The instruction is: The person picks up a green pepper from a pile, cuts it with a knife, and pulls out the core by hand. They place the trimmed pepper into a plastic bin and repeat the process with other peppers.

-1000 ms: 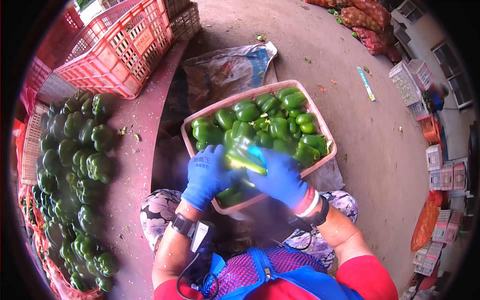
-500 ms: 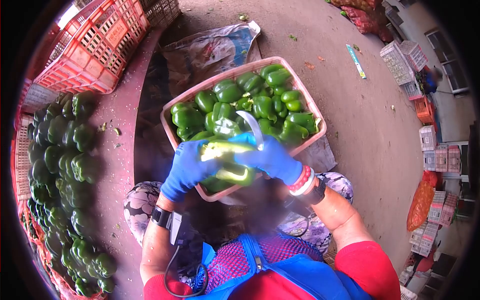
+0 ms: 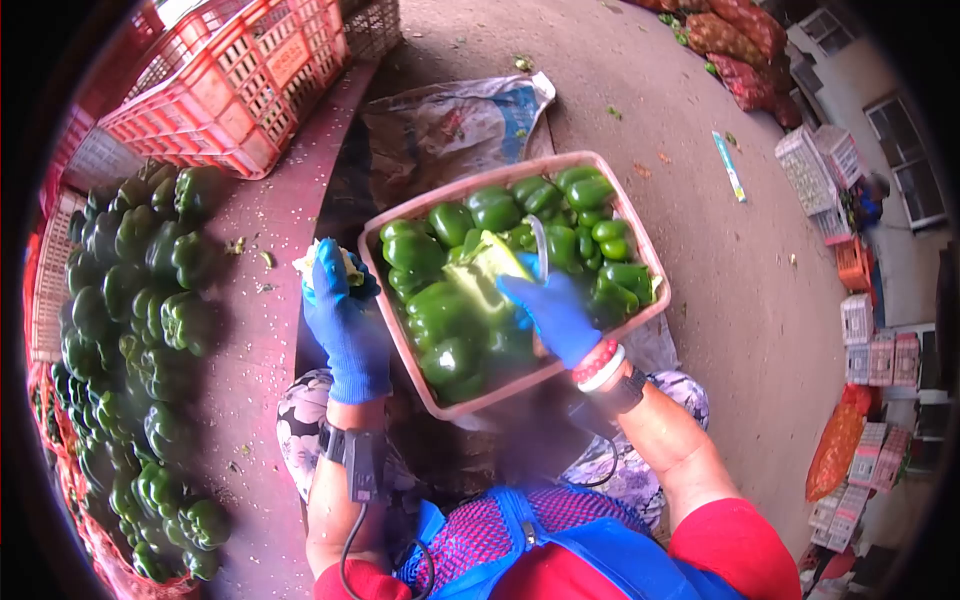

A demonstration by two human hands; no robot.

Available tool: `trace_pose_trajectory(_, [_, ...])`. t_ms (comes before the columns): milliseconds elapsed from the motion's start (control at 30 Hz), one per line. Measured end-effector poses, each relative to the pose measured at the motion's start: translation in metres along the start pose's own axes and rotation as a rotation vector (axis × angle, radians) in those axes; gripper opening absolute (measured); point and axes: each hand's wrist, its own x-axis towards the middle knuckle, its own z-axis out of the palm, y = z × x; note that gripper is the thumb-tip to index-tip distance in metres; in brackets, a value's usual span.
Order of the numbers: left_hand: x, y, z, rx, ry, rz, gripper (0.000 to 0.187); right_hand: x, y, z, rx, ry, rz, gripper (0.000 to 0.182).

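Off the left side of the plastic crate [image 3: 400, 345], my left hand [image 3: 345, 335] in a blue glove is closed on a pale pepper core [image 3: 312, 262] with some green on it. My right hand [image 3: 555, 310], also gloved in blue, grips a small curved knife [image 3: 541, 245], its blade pointing up and away from me. Right at the right hand's fingertips is a cut green pepper [image 3: 488, 268] with its light inside showing. Whole-looking green bell peppers [image 3: 440, 320] fill the crate beneath.
On the ledge to the left lies a large heap of green peppers [image 3: 125, 290]. An orange crate [image 3: 235, 90] stands behind it. A crumpled sack [image 3: 450, 130] lies beyond the pepper crate. Filled mesh sacks [image 3: 735, 45] and stacked crates [image 3: 870, 340] line the right side.
Both hands were together over the crate on one pepper. The left hand has moved left with the core, while the right stays over the crate beside the cut pepper.
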Motion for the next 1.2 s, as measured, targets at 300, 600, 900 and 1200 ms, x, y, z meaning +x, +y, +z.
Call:
trace_pose_trajectory(300, [-0.002,-0.012,-0.026,-0.054,-0.010,-0.171,0.023,0.142,0.028,0.018,-1.237,-0.203,-0.738,0.042])
trace_pose_trajectory(600, [-0.003,0.011,-0.018,-0.237,-0.018,-0.376,0.022,0.177,-0.018,0.051,-0.983,-0.196,-0.561,0.056])
trace_pose_trajectory(900, [0.005,0.035,-0.021,-0.320,0.103,-0.479,0.023,0.180,-0.024,0.042,-1.045,-0.516,-0.543,0.068])
trace_pose_trajectory(1200, [0.005,0.036,-0.025,-0.340,0.044,-0.463,0.023,0.185,-0.066,0.038,-1.138,-0.470,-0.425,0.057])
